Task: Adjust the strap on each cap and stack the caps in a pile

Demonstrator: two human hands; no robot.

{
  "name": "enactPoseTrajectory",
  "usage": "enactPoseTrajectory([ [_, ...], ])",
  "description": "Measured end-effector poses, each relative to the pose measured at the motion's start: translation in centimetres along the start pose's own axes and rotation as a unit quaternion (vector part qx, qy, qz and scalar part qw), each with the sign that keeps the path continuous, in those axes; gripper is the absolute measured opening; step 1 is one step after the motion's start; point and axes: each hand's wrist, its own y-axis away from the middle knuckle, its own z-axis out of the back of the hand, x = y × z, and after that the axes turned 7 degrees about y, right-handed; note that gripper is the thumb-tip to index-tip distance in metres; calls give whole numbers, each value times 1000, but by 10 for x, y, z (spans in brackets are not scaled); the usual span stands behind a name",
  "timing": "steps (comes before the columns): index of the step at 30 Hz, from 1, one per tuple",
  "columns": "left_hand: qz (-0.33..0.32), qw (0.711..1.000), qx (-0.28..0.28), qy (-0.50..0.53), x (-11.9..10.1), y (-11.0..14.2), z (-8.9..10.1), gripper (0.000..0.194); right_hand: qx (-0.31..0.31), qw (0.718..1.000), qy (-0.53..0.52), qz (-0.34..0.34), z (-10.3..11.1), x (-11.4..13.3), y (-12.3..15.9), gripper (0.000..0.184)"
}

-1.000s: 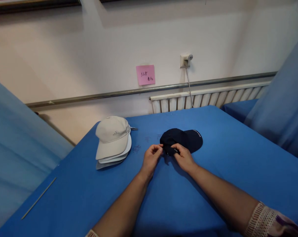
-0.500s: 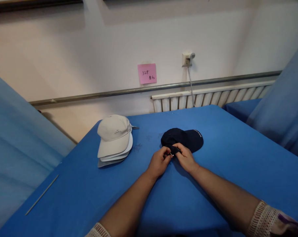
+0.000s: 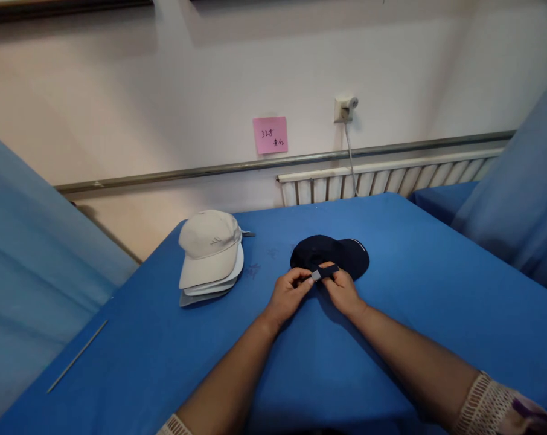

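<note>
A navy baseball cap [image 3: 316, 249] lies on the blue-covered table, its brim pointing right with small white lettering along the edge. Its back strap [image 3: 330, 271] faces me and carries a flat silver buckle [image 3: 316, 275]. My left hand [image 3: 288, 294] pinches the strap at the buckle's left side, thumb against the metal. Behind the strap, my right hand [image 3: 343, 291] grips it from the right, with some fingertips hidden by the band. To the left sits a stack of caps, a beige cap [image 3: 210, 248] on top of white and grey ones.
A thin grey rod [image 3: 78, 356] lies near the table's left edge. Blue curtains [image 3: 33, 260] hang at both sides. Behind the blue table cover [image 3: 187, 374] are a radiator [image 3: 377, 181], a metal pipe [image 3: 210, 171], a pink note [image 3: 270, 135] and a plugged socket [image 3: 343, 110].
The strap and silver buckle have turned flat toward me, where only a thin metal edge showed before. The navy cap has shifted slightly left.
</note>
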Motion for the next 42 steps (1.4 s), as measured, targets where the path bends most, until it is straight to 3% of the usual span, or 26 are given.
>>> enactPoseTrajectory([
  [16, 12, 1000, -8, 18, -7, -1, -3, 16, -10, 1000, -3, -3, 3, 8, 3, 14],
  [19, 11, 1000, -16, 13, -6, -1, -1, 20, -19, 997, 44, 53, 4, 10, 5, 16],
  [24, 3, 999, -24, -22, -10, 0, -1, 25, -72, 976, 101, 177, 3, 20, 9, 42],
  [30, -63, 994, -43, -73, -15, 7, -6, 24, -113, 973, 90, 178, 9, 29, 10, 10],
  [35, -116, 980, -14, -164, -19, 13, -9, 37, -78, 981, 62, 165, 13, 32, 13, 11],
  [42, -138, 957, 28, -252, -23, 14, -9, 26, -85, 988, 23, 123, 9, 36, 14, 8],
])
